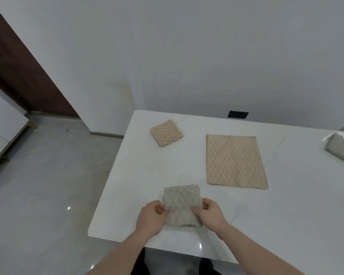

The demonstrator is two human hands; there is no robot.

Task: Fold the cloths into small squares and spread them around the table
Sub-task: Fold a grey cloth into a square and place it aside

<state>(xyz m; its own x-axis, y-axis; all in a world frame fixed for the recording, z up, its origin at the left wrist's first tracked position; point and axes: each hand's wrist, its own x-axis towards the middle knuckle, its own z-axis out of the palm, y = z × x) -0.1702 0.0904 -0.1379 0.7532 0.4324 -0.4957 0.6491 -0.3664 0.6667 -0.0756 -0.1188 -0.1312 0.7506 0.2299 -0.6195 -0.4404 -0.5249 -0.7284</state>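
Both hands (pixel 151 217) (pixel 211 213) pinch one grey cloth (pixel 182 205); two beige cloths (pixel 166 132) (pixel 235 161) lie beyond

the table (pixel 246 215) is smooth white stone-like, slightly glossy. the grey cloth (pixel 182 203) is nubbly, matt fabric; the beige folded cloth (pixel 165 132) and flat beige cloth (pixel 235 161) share that bumpy weave. the floor (pixel 38 195) is glossy grey tile.
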